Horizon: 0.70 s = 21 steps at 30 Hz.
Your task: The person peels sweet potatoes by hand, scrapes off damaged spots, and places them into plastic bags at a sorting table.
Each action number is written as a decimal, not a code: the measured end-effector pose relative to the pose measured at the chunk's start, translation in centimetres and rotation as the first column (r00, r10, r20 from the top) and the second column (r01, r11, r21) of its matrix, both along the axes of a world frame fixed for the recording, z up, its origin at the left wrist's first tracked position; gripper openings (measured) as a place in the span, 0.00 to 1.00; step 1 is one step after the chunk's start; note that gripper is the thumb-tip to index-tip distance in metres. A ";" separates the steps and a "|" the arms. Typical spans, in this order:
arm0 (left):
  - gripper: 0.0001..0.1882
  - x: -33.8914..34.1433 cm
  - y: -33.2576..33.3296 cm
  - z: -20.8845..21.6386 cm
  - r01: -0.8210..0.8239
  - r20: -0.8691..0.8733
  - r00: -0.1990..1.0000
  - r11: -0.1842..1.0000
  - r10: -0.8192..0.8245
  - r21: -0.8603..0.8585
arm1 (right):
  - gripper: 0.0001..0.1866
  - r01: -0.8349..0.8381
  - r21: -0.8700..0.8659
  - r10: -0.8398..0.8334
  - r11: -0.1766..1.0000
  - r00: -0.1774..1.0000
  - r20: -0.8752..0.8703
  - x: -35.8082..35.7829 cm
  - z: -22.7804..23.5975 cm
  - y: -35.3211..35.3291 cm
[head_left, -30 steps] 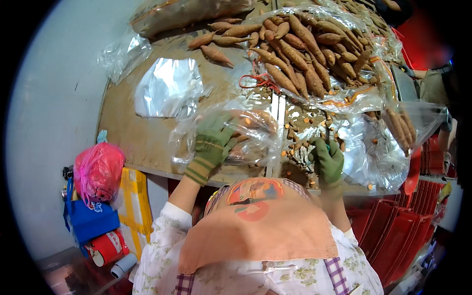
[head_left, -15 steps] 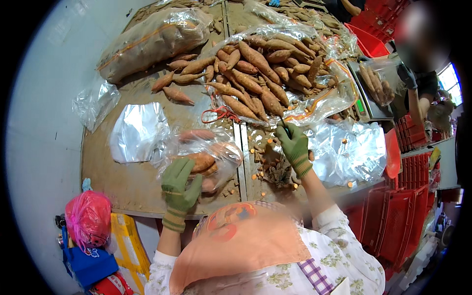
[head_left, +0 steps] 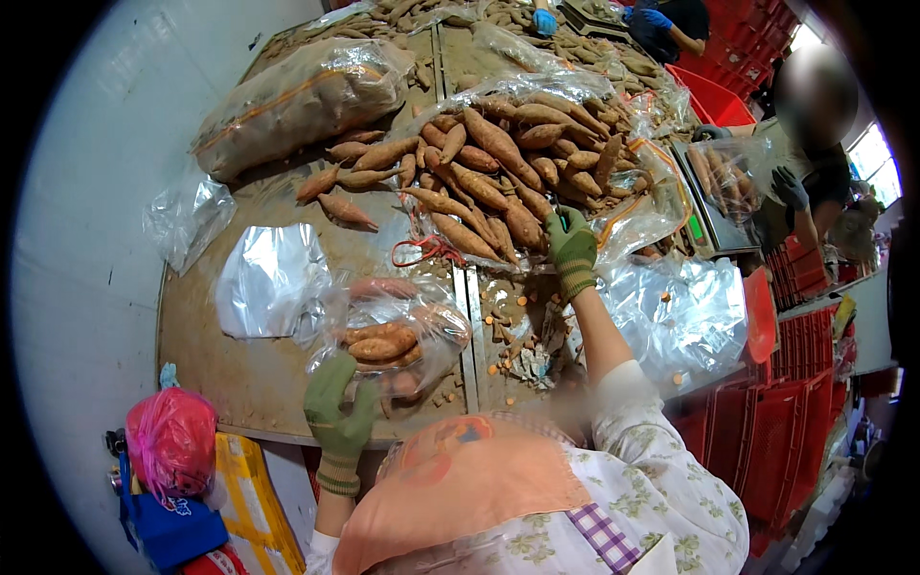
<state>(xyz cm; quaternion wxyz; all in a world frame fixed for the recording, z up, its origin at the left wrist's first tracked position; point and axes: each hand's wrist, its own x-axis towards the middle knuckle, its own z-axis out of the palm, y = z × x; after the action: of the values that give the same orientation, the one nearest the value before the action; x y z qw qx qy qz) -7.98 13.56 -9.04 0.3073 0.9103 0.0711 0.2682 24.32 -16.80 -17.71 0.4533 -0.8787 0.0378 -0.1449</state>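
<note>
Pale wall (head_left: 91, 278) left, bright window (head_left: 874, 161) right

Tubers (head_left: 479, 187), plastic bags (head_left: 439, 340) on table (head_left: 259, 374)

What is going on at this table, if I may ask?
A person has their right grip at the near edge of the sweet potato pile; what it holds, if anything, is unclear. Their left grip is open at the near side of a clear bag of sweet potatoes. To the right, a co-worker's hand is beside another filled bag.
</note>
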 end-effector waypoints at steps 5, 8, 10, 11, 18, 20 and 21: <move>0.18 -0.1 0.3 -0.4 -0.001 -0.003 1.000 1.000 0.001 -0.012 | 0.25 -0.038 -0.123 0.030 0.992 0.997 -0.067 3.4 -0.9 -2.0; 0.18 -0.3 0.4 -0.5 -0.012 -0.014 1.000 1.000 0.012 -0.027 | 0.28 -0.141 -0.278 0.073 0.950 0.968 -0.240 4.4 -0.4 -2.1; 0.18 0.0 0.2 -0.4 -0.025 -0.029 0.999 0.999 0.024 -0.025 | 0.28 -0.170 -0.289 0.075 0.942 0.948 -0.311 5.5 -1.7 -2.4; 0.18 0.1 0.2 -0.2 -0.007 -0.018 1.000 1.000 0.007 -0.006 | 0.24 -0.031 -0.333 -0.014 0.942 0.991 -0.132 5.2 -2.2 -2.1; 0.17 0.3 -0.1 0.0 0.003 0.041 0.999 1.000 -0.002 -0.026 | 0.18 -0.177 -0.166 0.214 0.970 0.946 0.245 2.4 2.4 5.7; 0.17 0.7 -0.9 0.2 -0.002 0.024 1.000 1.000 0.003 -0.030 | 0.22 -0.209 -0.429 0.265 0.879 0.961 0.076 2.5 3.2 6.5; 0.17 1.0 -1.4 0.7 0.002 -0.003 1.000 1.000 -0.002 -0.024 | 0.23 -0.223 -0.544 0.274 0.809 0.962 0.013 3.1 1.8 6.4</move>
<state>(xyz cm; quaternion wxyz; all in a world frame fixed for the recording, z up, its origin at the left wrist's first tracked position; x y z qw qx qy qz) -6.95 12.19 -8.36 0.3186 0.9068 0.0739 0.2659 27.39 -10.38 -15.88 0.2052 -0.9600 -0.1402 -0.1289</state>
